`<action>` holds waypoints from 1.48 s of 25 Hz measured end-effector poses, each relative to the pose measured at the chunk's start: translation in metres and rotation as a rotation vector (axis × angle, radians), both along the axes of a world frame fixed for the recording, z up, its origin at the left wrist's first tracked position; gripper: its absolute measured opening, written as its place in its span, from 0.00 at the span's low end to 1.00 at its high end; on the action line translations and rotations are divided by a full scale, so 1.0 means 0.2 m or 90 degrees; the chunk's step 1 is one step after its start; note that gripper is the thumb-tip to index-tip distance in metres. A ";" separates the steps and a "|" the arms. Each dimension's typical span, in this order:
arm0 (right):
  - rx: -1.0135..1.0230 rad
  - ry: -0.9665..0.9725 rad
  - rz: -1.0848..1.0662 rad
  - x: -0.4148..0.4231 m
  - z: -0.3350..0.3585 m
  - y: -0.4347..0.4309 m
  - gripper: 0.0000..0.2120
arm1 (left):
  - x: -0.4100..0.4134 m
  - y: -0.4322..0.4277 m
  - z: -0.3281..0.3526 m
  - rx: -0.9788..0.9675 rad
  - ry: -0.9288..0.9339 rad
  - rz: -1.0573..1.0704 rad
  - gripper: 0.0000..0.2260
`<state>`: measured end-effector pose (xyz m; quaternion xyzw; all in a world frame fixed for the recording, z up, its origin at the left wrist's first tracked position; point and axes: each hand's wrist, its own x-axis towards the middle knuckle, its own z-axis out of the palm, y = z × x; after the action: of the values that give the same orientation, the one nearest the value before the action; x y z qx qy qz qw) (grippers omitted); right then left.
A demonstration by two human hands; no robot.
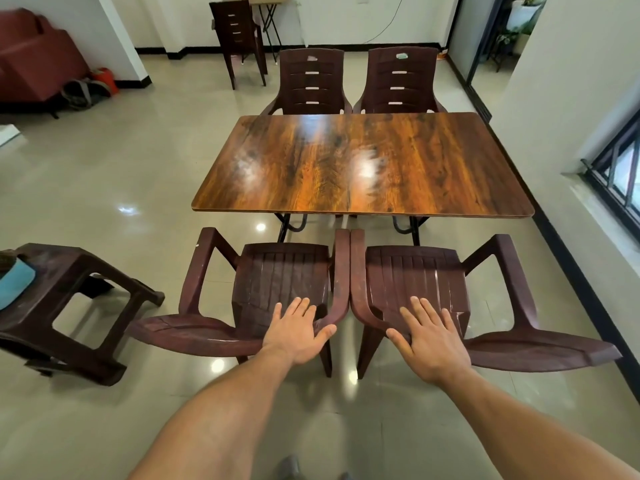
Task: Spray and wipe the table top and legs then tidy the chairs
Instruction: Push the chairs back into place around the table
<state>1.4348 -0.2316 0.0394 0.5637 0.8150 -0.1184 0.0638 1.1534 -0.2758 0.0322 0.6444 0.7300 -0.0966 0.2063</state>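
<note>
Chairs in dark brown plastic surround a rectangular wood-grain table [360, 164], whose glossy top reflects two bright ceiling lights. Two near chairs stand side by side at the table's near edge, their inner armrests touching. The left near chair [277, 282] and the right near chair [415, 278] both face the table, seats just short of its edge. The left hand [296, 332] lies flat and open on the top of the left chair's backrest, fingers spread, thumb resting over the curved inner armrest; it grips nothing. The right hand [431, 341] likewise lies flat and open on the right chair's backrest, fingers spread, holding nothing. Two far chairs [353, 81] stand pushed in at the table's far edge, backs upright, side by side. Black metal table legs [287, 225] show beneath the near edge.

To the near left stands a low brown plastic stool [79, 303], with a blue object [15, 285] resting on its top at the frame edge. A fifth chair [239, 36] stands at the far wall beside a small folding table [268, 15]. A red sofa [38, 60] occupies the far left, with bags on the floor beside it. The floor [121, 174] is glossy beige tile. A barred window [620, 174] is set in the right wall, and a doorway with potted plants opens at far right.
</note>
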 end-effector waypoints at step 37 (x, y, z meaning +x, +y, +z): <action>0.016 0.119 0.102 -0.61 0.11 0.17 0.34 | -0.37 0.02 0.07 0.091 0.019 -0.024 0.34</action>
<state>1.3128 -0.1971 0.0616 0.4843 0.8611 -0.1546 -0.0104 1.0786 -0.2713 0.0470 0.6698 0.7256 -0.0578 0.1467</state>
